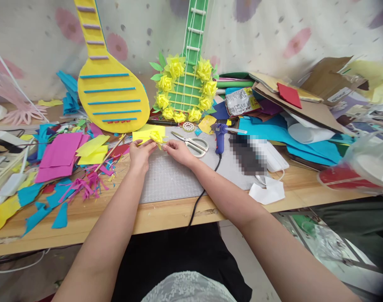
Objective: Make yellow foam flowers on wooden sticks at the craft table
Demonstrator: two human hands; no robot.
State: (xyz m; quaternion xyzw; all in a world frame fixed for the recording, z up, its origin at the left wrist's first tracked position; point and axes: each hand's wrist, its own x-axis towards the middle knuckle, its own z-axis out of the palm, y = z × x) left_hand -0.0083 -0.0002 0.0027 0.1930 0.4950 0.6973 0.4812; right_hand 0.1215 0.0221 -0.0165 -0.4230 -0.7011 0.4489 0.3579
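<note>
A yellow paper flower (155, 136) is held up over the grey cutting mat (166, 178). My left hand (141, 155) has its fingers closed on the flower's left side. From the right, my right hand (179, 152) pinches at the flower's lower edge, fingertips pressed together. Behind the flower lies a yellow paper sheet (140, 135). Beside my right hand is a pair of scissors (196, 146) with pale handles. Farther right, a blue glue gun (220, 140) rests on the mat, its black cord trailing off the table's front edge.
A yellow paper guitar shape (112, 98) and a green one with yellow flowers (187, 90) lean at the back. Magenta sheets (59, 155) and paper scraps cover the left. Blue paper (273, 136), cardboard (304, 107) and a red-and-white cup (348, 176) crowd the right.
</note>
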